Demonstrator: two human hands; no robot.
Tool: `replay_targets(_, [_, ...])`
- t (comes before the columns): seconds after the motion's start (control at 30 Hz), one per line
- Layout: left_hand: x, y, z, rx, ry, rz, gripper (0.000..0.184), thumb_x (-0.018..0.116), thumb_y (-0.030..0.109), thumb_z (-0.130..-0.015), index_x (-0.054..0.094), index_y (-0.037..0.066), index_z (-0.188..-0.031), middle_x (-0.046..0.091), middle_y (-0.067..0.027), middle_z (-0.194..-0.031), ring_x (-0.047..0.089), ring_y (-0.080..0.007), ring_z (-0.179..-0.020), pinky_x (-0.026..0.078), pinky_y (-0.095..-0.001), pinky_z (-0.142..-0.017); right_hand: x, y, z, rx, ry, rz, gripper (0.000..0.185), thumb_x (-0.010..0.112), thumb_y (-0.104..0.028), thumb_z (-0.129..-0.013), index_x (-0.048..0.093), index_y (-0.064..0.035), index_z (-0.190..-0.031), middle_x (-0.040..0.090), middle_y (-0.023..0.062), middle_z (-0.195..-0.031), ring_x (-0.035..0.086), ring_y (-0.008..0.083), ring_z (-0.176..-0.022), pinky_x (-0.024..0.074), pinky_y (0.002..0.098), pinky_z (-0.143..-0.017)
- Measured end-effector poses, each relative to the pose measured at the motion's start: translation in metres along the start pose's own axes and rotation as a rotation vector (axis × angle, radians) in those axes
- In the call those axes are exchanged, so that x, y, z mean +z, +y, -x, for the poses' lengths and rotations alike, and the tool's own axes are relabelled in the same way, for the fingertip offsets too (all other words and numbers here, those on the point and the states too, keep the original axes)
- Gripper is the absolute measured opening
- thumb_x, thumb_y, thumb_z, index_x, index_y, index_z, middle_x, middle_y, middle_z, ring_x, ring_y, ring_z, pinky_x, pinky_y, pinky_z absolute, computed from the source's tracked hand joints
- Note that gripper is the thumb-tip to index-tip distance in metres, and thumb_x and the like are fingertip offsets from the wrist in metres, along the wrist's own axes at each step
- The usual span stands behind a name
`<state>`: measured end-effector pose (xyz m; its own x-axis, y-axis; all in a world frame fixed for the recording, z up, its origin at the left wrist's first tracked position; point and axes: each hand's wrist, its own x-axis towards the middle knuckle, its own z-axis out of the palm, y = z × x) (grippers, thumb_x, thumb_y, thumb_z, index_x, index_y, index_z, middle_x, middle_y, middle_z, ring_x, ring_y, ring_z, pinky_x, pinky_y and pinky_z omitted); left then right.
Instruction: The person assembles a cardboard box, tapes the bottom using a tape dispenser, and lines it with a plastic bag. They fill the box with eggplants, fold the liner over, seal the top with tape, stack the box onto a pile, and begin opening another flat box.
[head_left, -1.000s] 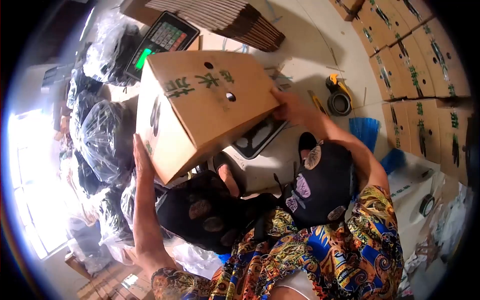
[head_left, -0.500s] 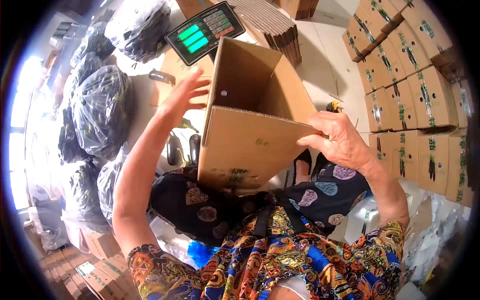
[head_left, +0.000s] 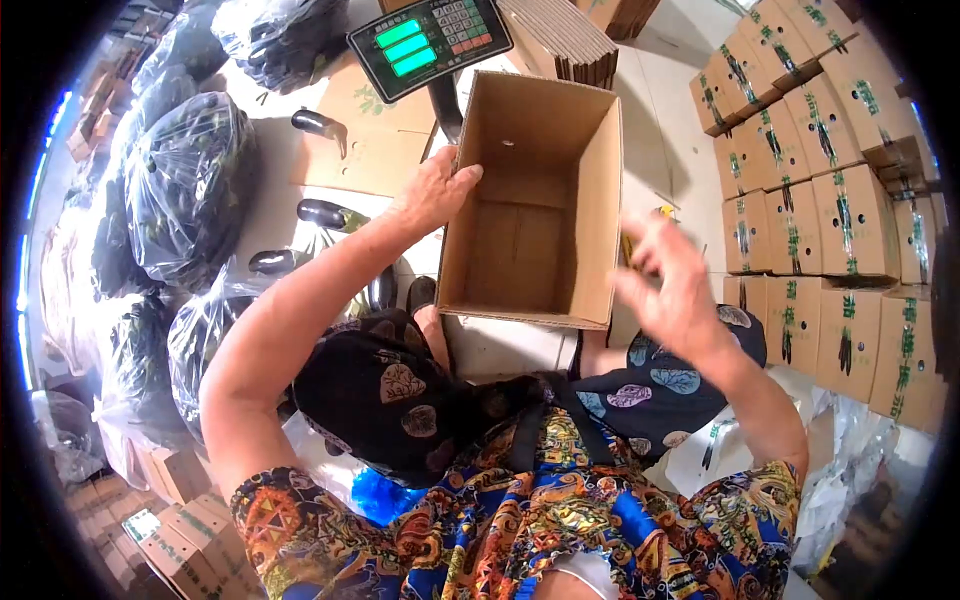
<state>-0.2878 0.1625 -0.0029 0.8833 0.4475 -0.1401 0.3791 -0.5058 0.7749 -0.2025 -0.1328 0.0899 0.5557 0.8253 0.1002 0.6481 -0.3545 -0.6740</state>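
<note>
An open-topped cardboard box (head_left: 532, 318) stands upright between my knees, bare cardboard showing inside. My left hand (head_left: 436, 190) is closed over the upper part of its left wall, thumb on the inner side. Just off the right wall is my right hand (head_left: 672, 285), fingers apart and a little blurred, holding nothing that I can see. Left of the box, eggplants lie on the floor: one (head_left: 330, 214) behind my left forearm, another (head_left: 274, 262) nearer me, and a third (head_left: 317, 123) by a flat cardboard sheet (head_left: 375, 115).
A scale display (head_left: 430, 45) with green readouts rises behind the box. Plastic bags of eggplants (head_left: 190, 190) crowd the left side. Printed closed cartons (head_left: 800, 170) are stacked at right. Flattened cardboard (head_left: 565, 45) stands at the back. Something yellow (head_left: 664, 211) lies beyond my right hand.
The box has turned and settled upright, its opening now facing me. My left hand has taken hold of the left wall. My right hand has let go of the box's near right corner.
</note>
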Motion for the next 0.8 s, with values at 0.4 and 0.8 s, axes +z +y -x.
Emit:
replay_targets(0.4, [-0.004, -0.038, 0.036, -0.462, -0.097, 0.877, 0.040, 0.057, 0.033, -0.095, 0.056, 0.002, -0.121, 0.061, -0.0036, -0.102, 0.056, -0.0118, -0.091, 0.048, -0.0283, -0.079, 0.030, 0.149, -0.027, 0.781, 0.079, -1.320, 0.051, 0.059, -0.040, -0.095, 0.055, 0.0001, -0.126, 0.065, 0.0118, -0.115, 0.064, 0.0214, -0.102, 0.0519, 0.0350, -0.089])
replay_targets(0.8, [0.119, -0.086, 0.030, -0.236, -0.011, 0.381, 0.065, 0.024, 0.045, -0.105, 0.053, -0.009, -0.125, 0.059, -0.0316, -0.119, 0.055, -0.0389, -0.117, 0.040, -0.0398, -0.101, 0.144, 0.153, -0.031, 0.965, -0.064, -1.126, 0.066, 0.020, -0.054, -0.103, 0.042, -0.0072, -0.143, 0.057, 0.0170, -0.125, 0.057, 0.0208, -0.111, 0.0521, 0.0361, -0.089])
